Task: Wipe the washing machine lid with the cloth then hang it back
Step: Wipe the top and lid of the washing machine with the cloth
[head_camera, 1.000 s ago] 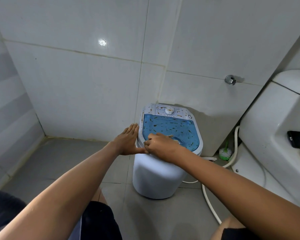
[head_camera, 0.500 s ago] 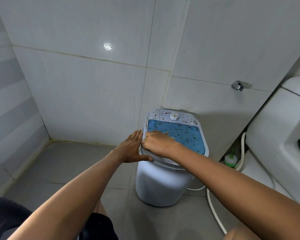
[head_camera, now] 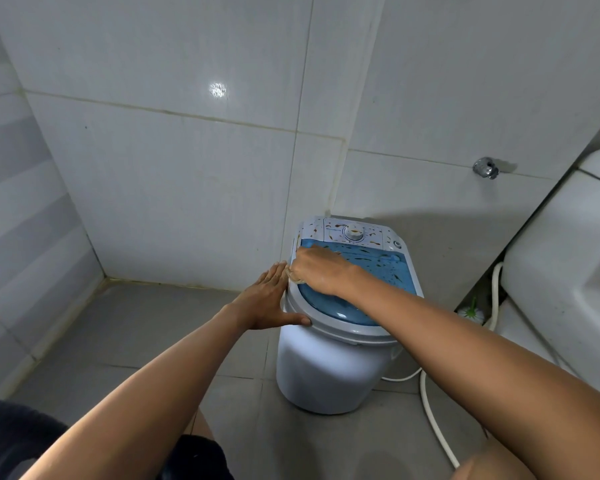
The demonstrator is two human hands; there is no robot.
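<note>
Squatting in a tiled bathroom corner. The washing machine (head_camera: 336,355), small and white, stands right of centre in the frame, against the wall.

Its lid (head_camera: 361,271) is translucent blue, flecked all over with brownish-orange marks. The same flecks show on the white control panel (head_camera: 350,233) at the back edge, around the dial.

My right hand (head_camera: 321,270) is curled down on the lid's upper-left part, fingers closed over the cloth (head_camera: 296,277). Only a small tan wad of it pokes out at the hand's left side, over the machine's rim. The rest is hidden under my palm.

My left hand (head_camera: 264,299) lies flat and open, holding nothing, pressed against the machine's left side with the thumb running along below the rim. I take it as bracing the tub so it doesn't skid.

Step in hand, as I judge it: wiping, and far from finished. The stretch nearest me looks clearer, though I can't be sure; flecks cover the upper right of the lid.

Next move calls for a pressed stroke toward the upper right of the lid, cloth kept flat under the palm, left hand bracing. Dried marks may need repeat passes.

Hanging comes afterwards. No hook or rail for the cloth is visible; only a chrome tap (head_camera: 486,168) on the wall at upper right.
</note>
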